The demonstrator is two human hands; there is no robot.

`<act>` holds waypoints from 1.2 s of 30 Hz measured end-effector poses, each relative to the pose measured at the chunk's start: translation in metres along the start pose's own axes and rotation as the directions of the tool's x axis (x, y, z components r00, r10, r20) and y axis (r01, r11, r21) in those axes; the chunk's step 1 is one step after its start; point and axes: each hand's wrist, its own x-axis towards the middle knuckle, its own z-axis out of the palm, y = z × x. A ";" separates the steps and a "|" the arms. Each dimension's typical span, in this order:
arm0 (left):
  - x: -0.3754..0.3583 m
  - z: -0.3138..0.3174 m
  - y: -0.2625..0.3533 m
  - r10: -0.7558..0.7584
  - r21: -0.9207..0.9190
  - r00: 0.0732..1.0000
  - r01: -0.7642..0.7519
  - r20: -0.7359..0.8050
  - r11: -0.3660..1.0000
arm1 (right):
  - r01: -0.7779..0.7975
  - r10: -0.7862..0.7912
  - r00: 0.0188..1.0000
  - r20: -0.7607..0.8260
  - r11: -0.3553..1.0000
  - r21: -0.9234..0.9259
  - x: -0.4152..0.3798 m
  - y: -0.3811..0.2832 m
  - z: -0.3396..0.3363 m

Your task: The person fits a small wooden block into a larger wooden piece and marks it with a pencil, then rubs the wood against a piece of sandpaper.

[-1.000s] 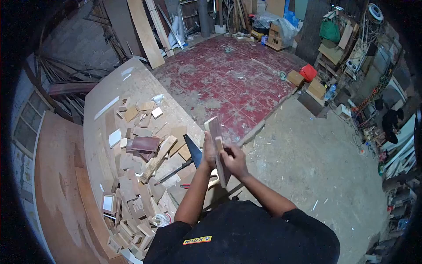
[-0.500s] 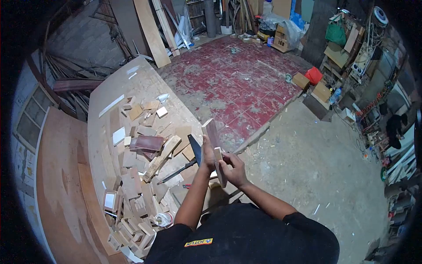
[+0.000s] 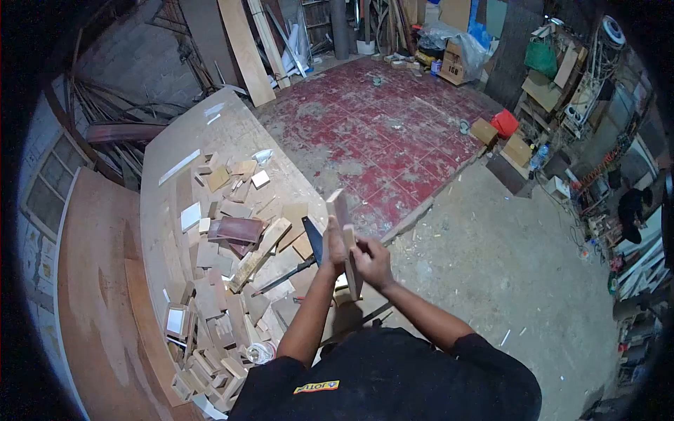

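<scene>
My left hand (image 3: 335, 247) is wrapped round a narrow wooden board (image 3: 340, 208), which stands on edge in front of my body. On the board's right side, my right hand (image 3: 373, 262) is closed with bent fingers on a small wooden piece (image 3: 349, 233), pressed against the board's face. My fingers partly hide where the two pieces meet. Just left of my left hand lies a dark saw blade (image 3: 313, 238) on the workbench (image 3: 242, 133). A long dark bar-shaped tool (image 3: 284, 276) rests near my left wrist.
Many wood offcuts (image 3: 210, 281) are heaped on the bench, with a dark reddish block (image 3: 237, 229) among them. A white container (image 3: 261, 352) stands at the near edge. Beyond are red floor tiles (image 3: 393, 133), cardboard boxes (image 3: 453, 63) and a red object (image 3: 504, 123).
My right hand has shifted slightly up along the board, and its fingers are more curled. The small piece sits a little higher. My left hand keeps its grip.
</scene>
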 end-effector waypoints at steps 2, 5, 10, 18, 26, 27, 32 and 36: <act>-0.013 0.017 -0.003 0.151 0.301 0.988 -0.151 0.025 0.942 | -0.172 0.178 0.983 -0.048 0.980 0.097 0.035 0.011 0.000; -0.020 0.020 -0.016 0.108 0.471 0.992 -0.123 0.058 0.874 | -0.158 0.171 0.980 -0.105 0.980 0.120 0.094 0.009 -0.013; -0.007 -0.002 -0.044 0.160 0.510 0.987 -0.132 -0.011 0.850 | -0.114 0.181 0.969 -0.168 0.932 0.345 0.113 0.015 -0.025; -0.002 -0.026 -0.054 -0.087 0.083 0.991 0.096 -0.101 0.992 | -0.294 0.354 0.934 -0.053 0.843 0.450 0.087 0.039 -0.035; 0.005 -0.035 -0.061 -0.080 0.015 0.995 0.081 -0.066 0.997 | -0.435 0.481 0.871 0.098 0.666 0.606 0.075 0.039 -0.039; 0.002 -0.032 -0.057 -0.089 -0.028 0.994 0.087 -0.064 0.996 | -0.439 0.471 0.874 0.120 0.658 0.611 0.073 0.037 -0.039; -0.009 -0.017 -0.044 -0.129 -0.053 0.986 0.124 -0.107 0.991 | -0.476 0.482 0.863 0.152 0.675 0.563 0.065 0.030 -0.041; -0.007 -0.025 -0.052 -0.082 -0.015 0.992 0.081 -0.093 0.997 | -0.486 0.496 0.858 0.133 0.700 0.524 0.059 0.033 -0.039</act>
